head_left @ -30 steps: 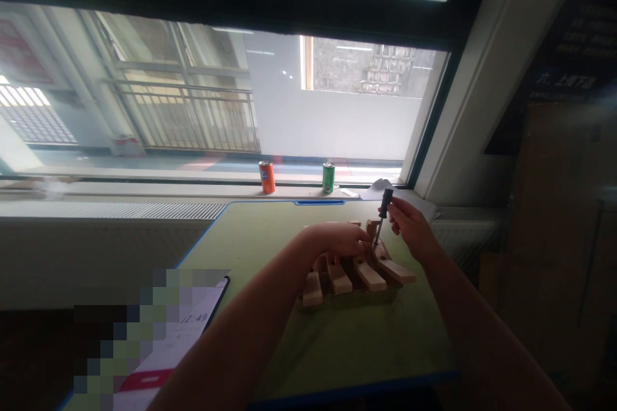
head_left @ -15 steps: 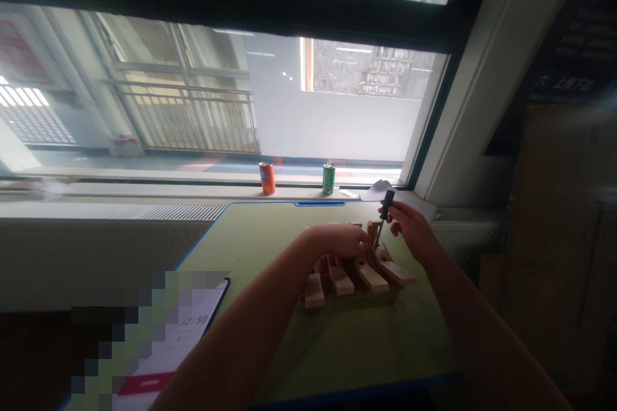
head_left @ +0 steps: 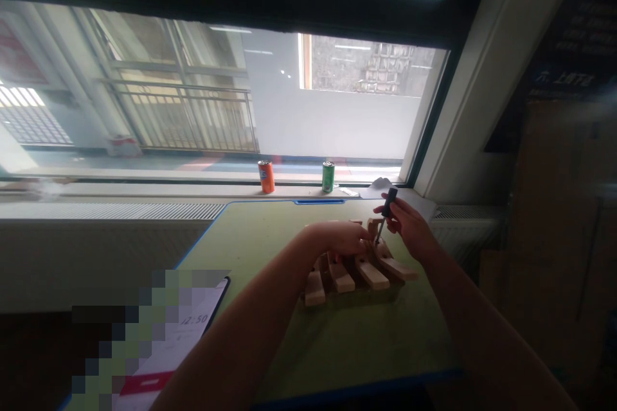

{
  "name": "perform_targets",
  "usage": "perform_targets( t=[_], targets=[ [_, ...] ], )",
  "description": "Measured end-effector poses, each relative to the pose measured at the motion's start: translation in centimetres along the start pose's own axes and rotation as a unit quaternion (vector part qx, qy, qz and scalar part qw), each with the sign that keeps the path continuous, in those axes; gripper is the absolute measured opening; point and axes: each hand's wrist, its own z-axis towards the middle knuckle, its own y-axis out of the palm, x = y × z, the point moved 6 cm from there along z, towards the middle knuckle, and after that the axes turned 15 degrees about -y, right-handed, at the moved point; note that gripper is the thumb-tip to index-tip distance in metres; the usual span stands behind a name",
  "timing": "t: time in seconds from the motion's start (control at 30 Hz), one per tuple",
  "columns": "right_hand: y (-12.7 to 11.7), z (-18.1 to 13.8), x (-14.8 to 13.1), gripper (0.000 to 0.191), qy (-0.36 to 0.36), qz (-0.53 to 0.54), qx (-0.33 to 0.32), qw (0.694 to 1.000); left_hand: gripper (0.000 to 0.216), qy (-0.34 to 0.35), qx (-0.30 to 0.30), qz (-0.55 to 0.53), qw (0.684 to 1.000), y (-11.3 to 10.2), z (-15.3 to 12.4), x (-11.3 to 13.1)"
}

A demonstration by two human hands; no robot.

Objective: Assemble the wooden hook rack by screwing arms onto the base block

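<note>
A wooden piece (head_left: 371,274) with several curved pale slats lies on the green tabletop. Across its far part rests my left hand (head_left: 343,239), fingers curled down and gripping it near the rightmost slats; part of the fingertips is hidden. My right hand (head_left: 409,226) pinches the black handle of a screwdriver (head_left: 389,201) between thumb and fingers. The screwdriver's metal shaft slants down to the left, its tip at a dark hole or screw on the right-hand slat, close beside my left fingertips.
The green table (head_left: 270,237) has a blue edge. A tablet or phone screen (head_left: 193,321), partly pixelated, lies at the left. An orange can (head_left: 266,177), a green can (head_left: 328,177) and crumpled paper (head_left: 380,188) stand on the windowsill. Cardboard (head_left: 563,218) is at the right.
The screwdriver's handle leans slightly more to the right, and my right fingers have shifted on it. My left hand and the wooden piece stay nearly in place.
</note>
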Motion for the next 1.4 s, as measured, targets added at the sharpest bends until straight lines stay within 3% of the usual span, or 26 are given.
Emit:
perform_targets(
  t=[0.2, 0.47, 0.7, 1.0, 1.4],
  targets=[
    [-0.02, 0.16, -0.25, 0.028, -0.024, -0.025, -0.001, 0.999, 0.044, 0.004, -0.003, 0.006, 1.0, 0.01, 0.01, 0.07],
    [0.16, 0.04, -0.78, 0.035, -0.043, -0.022, -0.017, 0.999, 0.044, 0.002, -0.001, -0.002, 1.0, 0.03, -0.25, 0.14],
    [0.08, 0.34, -0.47, 0.031, -0.04, -0.012, 0.024, 0.999, 0.045, -0.002, -0.01, -0.008, 1.0, -0.09, -0.31, 0.13],
    [-0.35, 0.05, -0.28, 0.035, -0.001, -0.029, 0.021, 0.999, 0.046, 0.0, -0.024, -0.03, 0.999, 0.15, 0.16, -0.14],
    [-0.11, 0.12, -0.36, 0.032, -0.008, -0.008, 0.034, 0.999, 0.05, 0.013, -0.007, -0.021, 1.0, -0.07, -0.14, 0.24]
  ],
)
